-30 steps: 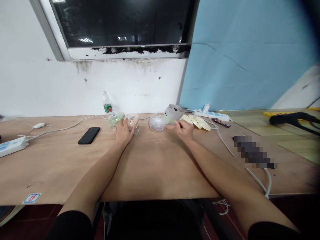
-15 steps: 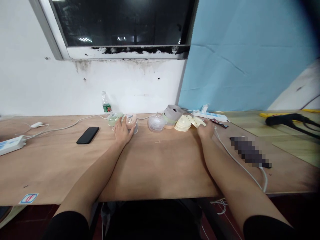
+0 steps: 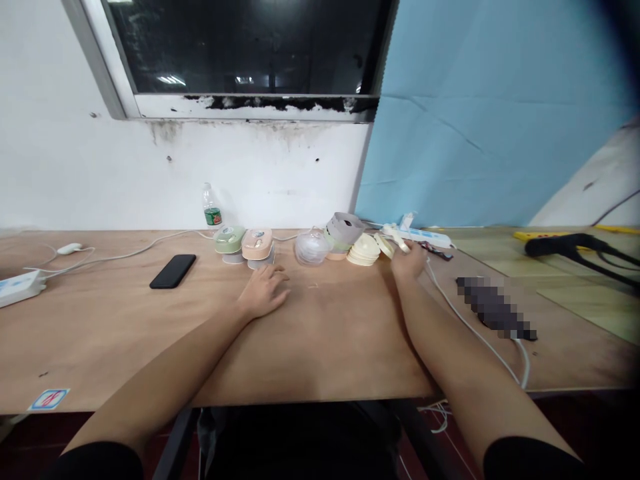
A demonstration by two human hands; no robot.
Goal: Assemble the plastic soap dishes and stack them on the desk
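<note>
My left hand point(image 3: 263, 292) hovers over or rests on the tabletop, its fingers apart and nothing in them. Just behind it stand a pink-lidded container point(image 3: 257, 245) and a green-lidded container point(image 3: 229, 240), both with greyish lower parts. My right hand point(image 3: 409, 261) is closed on a cream plastic part point(image 3: 395, 235), partly hidden by the fingers. Beside that hand a cream disc point(image 3: 384, 246) leans against a stack of cream discs point(image 3: 363, 249). Further left are several grey, green and pink rings point(image 3: 345, 229) piled up and a cluster of clear plastic bowls point(image 3: 312, 247).
A black phone point(image 3: 173, 271) lies at the left, with a plastic bottle point(image 3: 211, 207) against the wall. White power strips point(image 3: 425, 237) and cables run along the back and right. A pixelated dark object point(image 3: 495, 307) lies right of my right arm.
My left hand has let go of the pink-lidded container and drawn back toward me. My right hand has tilted the cream part up, away from the disc by the stack.
</note>
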